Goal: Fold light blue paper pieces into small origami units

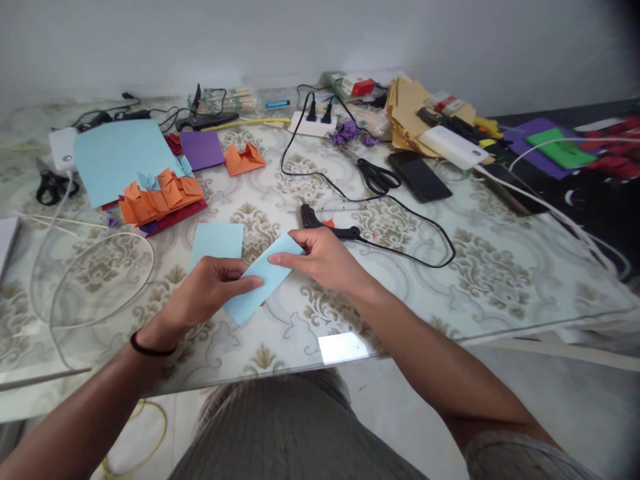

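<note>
Between my two hands is a light blue folded paper (254, 293), a narrow strip slanting up to the right above the table. My left hand (213, 293) pinches its lower left part, thumb on top and fingers beneath. At the upper right end my right hand (320, 257) grips it between thumb and fingers. A second light blue paper square (219, 240) lies flat on the table just behind my left hand. Right behind my right hand rests a black hot glue gun (327, 225), partly covered by the hand.
Folded orange paper pieces (163, 198), a purple square (201, 150) and a large light blue sheet (123, 160) lie back left. Black scissors (377, 177), a phone (419, 176) and a power strip (314, 125) are farther back. A black cord (425, 263) loops across the right side.
</note>
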A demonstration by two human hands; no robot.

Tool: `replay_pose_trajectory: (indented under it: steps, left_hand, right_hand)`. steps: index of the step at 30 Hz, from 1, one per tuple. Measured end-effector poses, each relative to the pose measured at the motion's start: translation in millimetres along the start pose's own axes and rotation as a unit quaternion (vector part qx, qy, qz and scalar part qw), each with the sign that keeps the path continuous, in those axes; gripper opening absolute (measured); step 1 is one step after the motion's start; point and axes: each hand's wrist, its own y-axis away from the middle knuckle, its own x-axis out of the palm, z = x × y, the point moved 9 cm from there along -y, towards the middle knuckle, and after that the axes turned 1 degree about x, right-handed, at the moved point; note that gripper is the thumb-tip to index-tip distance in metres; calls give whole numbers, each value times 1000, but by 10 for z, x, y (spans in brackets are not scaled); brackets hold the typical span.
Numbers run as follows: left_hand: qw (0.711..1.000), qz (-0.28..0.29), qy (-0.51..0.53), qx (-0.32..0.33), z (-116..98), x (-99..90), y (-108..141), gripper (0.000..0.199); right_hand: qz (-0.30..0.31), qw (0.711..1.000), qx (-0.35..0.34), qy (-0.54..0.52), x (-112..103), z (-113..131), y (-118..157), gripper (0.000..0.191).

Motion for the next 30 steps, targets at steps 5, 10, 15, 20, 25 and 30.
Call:
replay_pose_trajectory:
  steps: [5,10,15,20,25,30]
  left_hand:
    - [998,-5,-16,60,-54,-1,13,30]
    - [964,-31,-100,244,-321,-28,118,36]
    - [949,-4,-182,258,-348,-3,124,26]
    - [969,-26,-145,196,-281,-55,106,31]
    - [977,-24,-136,161,-253,-64,113,34]
    - [973,-37,-140,177,-310,-87,119,30]
  right_hand:
    - [10,1000,11,-18,40,-15,2,39]
    - [15,999,12,-43,68,-18,13,37]
    - [19,998,13,-50,75,-27,18,38]
    - [-8,998,-10,-54,22,6,-1,38]
    - [-21,998,-25,-56,-24,16,-7,35]
    - [-19,998,-30,-53,-35,22,-5,34]
